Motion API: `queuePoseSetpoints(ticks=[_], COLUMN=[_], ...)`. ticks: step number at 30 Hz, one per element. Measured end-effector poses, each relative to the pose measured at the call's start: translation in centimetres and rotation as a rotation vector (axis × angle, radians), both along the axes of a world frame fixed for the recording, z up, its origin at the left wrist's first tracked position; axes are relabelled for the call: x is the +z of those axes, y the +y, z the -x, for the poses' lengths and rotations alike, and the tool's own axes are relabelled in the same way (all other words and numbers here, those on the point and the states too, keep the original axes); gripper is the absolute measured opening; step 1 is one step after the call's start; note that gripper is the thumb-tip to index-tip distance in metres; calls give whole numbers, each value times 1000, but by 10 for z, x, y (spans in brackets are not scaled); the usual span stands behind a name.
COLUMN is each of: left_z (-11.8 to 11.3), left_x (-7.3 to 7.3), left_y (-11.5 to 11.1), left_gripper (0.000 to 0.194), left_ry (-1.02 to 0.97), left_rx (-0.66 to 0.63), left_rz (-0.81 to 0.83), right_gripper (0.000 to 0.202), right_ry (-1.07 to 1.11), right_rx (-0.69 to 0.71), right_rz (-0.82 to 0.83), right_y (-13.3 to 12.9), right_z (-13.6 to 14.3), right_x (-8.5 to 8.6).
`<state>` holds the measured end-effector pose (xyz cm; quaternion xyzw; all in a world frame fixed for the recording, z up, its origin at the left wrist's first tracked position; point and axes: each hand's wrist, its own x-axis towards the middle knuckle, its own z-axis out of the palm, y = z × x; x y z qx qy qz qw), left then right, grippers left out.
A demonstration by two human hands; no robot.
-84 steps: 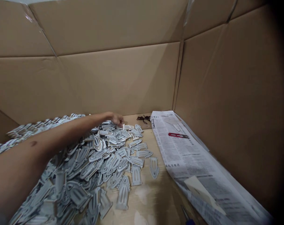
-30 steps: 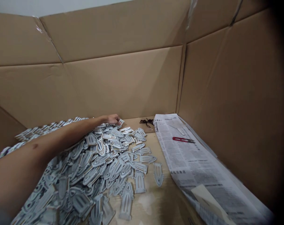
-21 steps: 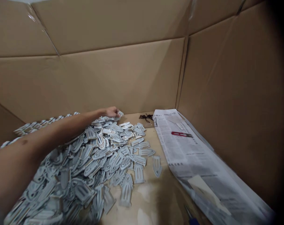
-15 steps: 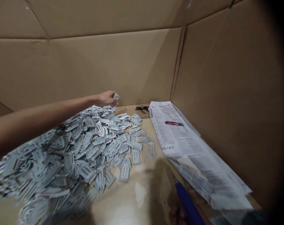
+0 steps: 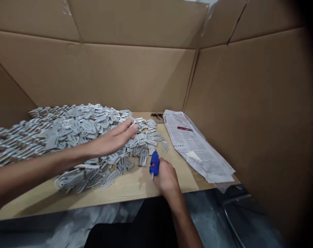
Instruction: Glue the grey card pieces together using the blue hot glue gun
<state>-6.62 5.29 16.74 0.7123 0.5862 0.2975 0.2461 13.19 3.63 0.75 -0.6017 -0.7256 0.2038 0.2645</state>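
Here's the blue glue gun [image 5: 154,164], mid-feed over the near part of the table [image 5: 182,175], and I've got my right hand [image 5: 167,176] wrapped snugly around its handle. The nozzle points away from me, toward the far cardboard wall [image 5: 141,75]; the long axis runs near to far, a pale stick end [image 5: 152,176] jutting out on my side. Over to the left, my left hand [image 5: 116,140] is at the heap of grey pieces [image 5: 86,125], thumb and fingers only narrowly apart; whether a piece sits between the fingertips, I can't tell from here. One loose grey piece [image 5: 165,146] lies just past the nozzle, to its right. Further right, newspaper [image 5: 192,146] with red snips [image 5: 184,128] on it, and dark cord [image 5: 157,115] beside its far end.
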Motion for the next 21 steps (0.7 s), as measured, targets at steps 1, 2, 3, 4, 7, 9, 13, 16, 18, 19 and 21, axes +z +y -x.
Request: queuePoseSetpoints(ticks=[1, 2, 3, 4, 7, 9, 13, 16, 18, 19, 21], left_z=[0, -1, -3, -6, -21, -34, -50, -51, -48, -47, -46], left_x=[-8, -17, -27, -37, -71, -93, -136, -166, -179, -183, -186], left_y=[-7, -13, -17, -21, -29, -34, -39, -37, -36, -35, -37], left_gripper=[45, 48, 49, 46, 36, 31, 37, 42, 48, 50, 50], left_ry=[-84, -174, -263, -341, -555, -686, -761, -830, -873, -874, -859], left_rx=[42, 77, 100, 122, 98, 75, 106, 80, 70, 85, 81], left_rz=[77, 152, 201, 211, 196, 219, 173, 98, 65, 44, 18], right_gripper=[24, 23, 22, 22, 17, 10, 17, 20, 22, 24, 29], right_ry=[-11, -5, 17, 54, 347, 541, 668, 736, 767, 777, 783], right_rx=[4, 0, -13, -36, -83, -69, -78, -77, -51, -27, 45], right_rz=[-8, -27, -51, -73, -114, -144, -222, -298, -334, -346, -357], right_y=[0, 1, 2, 3, 10, 15, 16, 9, 3, 0, -5], right_z=[2, 2, 2, 1, -6, -12, -22, -25, -26, -27, -27], right_x=[-1, -3, -6, -9, -21, -26, -29, -26, -24, -23, -20])
